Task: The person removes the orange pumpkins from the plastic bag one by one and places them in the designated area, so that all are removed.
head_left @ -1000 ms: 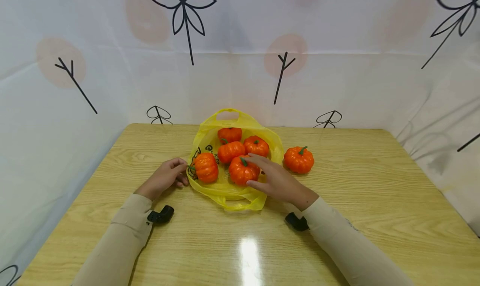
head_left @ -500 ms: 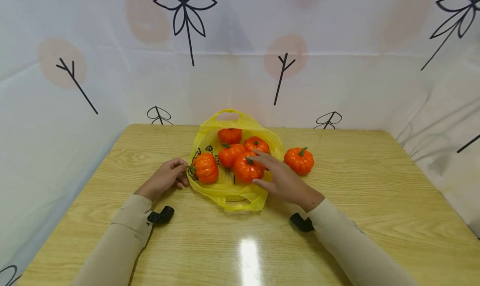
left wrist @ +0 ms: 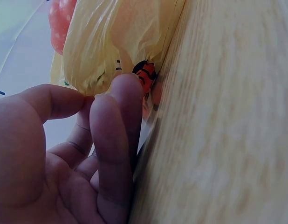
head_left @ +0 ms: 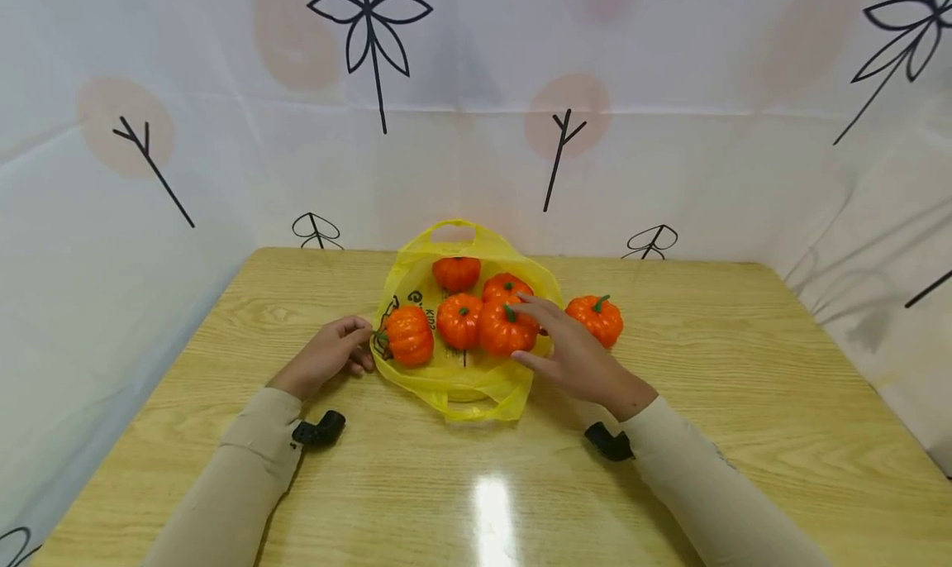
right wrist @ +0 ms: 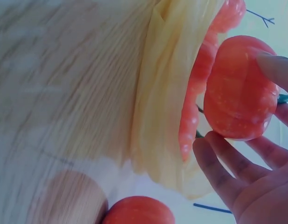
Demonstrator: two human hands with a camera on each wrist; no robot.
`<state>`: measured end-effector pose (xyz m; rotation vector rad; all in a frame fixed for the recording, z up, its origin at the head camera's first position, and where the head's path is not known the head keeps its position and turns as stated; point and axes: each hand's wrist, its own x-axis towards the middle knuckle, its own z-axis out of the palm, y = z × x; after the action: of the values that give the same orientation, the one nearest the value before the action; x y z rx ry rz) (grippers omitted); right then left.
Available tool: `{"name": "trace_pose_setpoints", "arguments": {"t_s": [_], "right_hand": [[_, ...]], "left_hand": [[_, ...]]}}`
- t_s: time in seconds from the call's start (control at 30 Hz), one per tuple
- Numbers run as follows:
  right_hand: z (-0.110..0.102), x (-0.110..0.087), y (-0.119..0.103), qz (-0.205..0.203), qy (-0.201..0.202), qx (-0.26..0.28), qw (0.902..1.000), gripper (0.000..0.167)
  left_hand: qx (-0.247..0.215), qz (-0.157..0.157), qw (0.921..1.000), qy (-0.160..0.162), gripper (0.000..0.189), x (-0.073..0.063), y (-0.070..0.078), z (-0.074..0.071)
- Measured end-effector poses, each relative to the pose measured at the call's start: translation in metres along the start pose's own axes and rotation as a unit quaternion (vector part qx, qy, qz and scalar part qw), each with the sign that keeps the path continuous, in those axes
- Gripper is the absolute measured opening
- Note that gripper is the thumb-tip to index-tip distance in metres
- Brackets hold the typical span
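An open yellow plastic bag [head_left: 487,240] lies on the table with its mouth towards me. My left hand [head_left: 323,356] pinches the bag's left edge between thumb and fingers; the left wrist view shows this grip on the thin plastic [left wrist: 104,51]. With my right hand [head_left: 578,356] I hold a small orange-red pumpkin [head_left: 502,334], thumb on one side and fingers on the other, at the bag's mouth. In the right wrist view that pumpkin [right wrist: 237,88] appears clear of the bag's rim. Several similar pumpkins sit inside, among them one at the left [head_left: 409,335] and one in the middle [head_left: 458,322].
Just right of the bag, another pumpkin [head_left: 595,321] with a green stem rests on the wooden table [head_left: 744,369]. Behind the table hangs a white cloth [head_left: 461,162] with printed plants. Each wrist bears a black camera mount [head_left: 320,427].
My right hand has drawn its pumpkin to the right and slightly up. The middle pumpkin in the bag has rolled downwards, its stem now facing me. My left hand has kept its place.
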<state>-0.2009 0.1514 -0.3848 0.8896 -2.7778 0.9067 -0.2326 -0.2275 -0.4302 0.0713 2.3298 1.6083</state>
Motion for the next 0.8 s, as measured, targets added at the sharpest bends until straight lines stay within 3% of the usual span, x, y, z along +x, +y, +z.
{"name": "trace_pose_setpoints", "arguments": {"t_s": [0.8], "right_hand": [[-0.015,-0.003,0.010,-0.041,0.078,0.003,0.9961,0.069]], "left_hand": [[0.000,-0.002,1.0000,0.005,0.029,0.001,-0.001,0.001]]}}
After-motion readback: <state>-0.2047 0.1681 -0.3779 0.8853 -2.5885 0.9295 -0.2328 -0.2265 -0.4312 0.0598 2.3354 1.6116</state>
